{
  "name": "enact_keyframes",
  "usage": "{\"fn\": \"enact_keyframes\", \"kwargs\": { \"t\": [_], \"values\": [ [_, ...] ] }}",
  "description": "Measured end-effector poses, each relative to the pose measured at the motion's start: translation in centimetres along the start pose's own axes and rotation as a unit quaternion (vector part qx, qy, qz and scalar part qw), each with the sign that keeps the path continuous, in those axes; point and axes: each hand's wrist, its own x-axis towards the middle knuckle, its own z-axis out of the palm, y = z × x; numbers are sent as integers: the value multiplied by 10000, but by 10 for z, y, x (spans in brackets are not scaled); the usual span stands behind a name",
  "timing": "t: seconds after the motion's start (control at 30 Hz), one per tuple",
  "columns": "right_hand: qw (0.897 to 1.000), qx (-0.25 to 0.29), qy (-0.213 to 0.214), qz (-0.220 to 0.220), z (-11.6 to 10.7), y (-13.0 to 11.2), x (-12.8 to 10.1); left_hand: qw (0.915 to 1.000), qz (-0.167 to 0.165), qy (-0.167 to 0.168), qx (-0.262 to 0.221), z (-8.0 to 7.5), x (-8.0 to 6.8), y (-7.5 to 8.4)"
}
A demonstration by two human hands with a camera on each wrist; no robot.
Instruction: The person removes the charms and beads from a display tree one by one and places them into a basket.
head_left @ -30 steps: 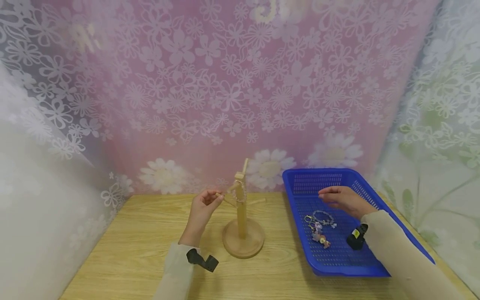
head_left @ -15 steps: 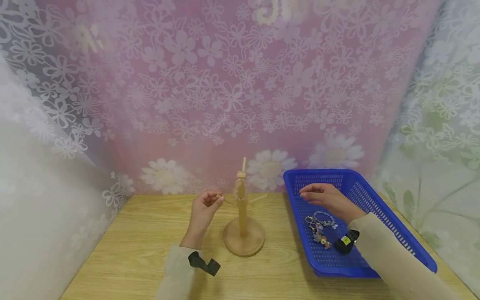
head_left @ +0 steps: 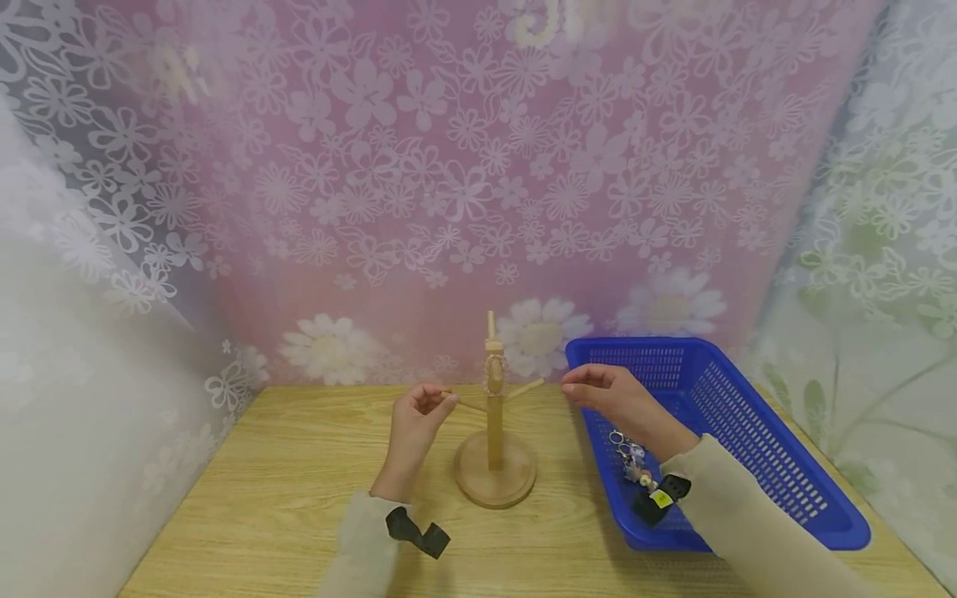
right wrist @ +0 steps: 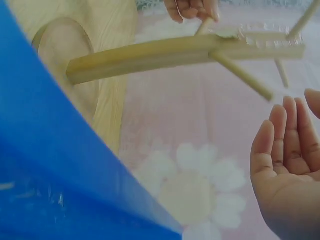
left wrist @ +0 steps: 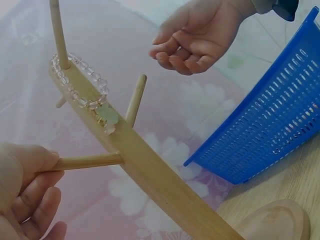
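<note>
A wooden peg stand (head_left: 494,432) rises from a round base on the table. A clear bead bracelet (head_left: 494,374) hangs on its post, also seen in the left wrist view as a bracelet (left wrist: 82,90). My left hand (head_left: 419,419) pinches the tip of the left peg (left wrist: 87,161). My right hand (head_left: 598,392) hovers empty just right of the right peg (head_left: 527,388), fingers relaxed and slightly curled, as hand (left wrist: 197,35) shows.
A blue plastic basket (head_left: 748,448) stands at the right, holding a key ring with charms (head_left: 631,461). Floral curtains close the back and sides. The wooden table (head_left: 284,482) stretches to the left.
My right hand left the basket and moved left toward the stand's right peg. The stand has turned, so its pegs now point sideways. The left hand kept its pinch.
</note>
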Motion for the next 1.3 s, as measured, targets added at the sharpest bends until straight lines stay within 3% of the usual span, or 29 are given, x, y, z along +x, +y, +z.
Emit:
{"fn": "enact_keyframes", "kwargs": {
  "t": [0.3,0.53,1.3],
  "values": [
    [9993,-149,197,-286,27,-4,0,9996,-265,59,-99,1,1,3],
    [9971,-234,561,-459,45,-5,2,9996,-291,41,45,4,-11,30],
    [9740,-852,1834,-1023,85,-5,7,9993,-356,-50,-57,3,-10,28]
  ]
}}
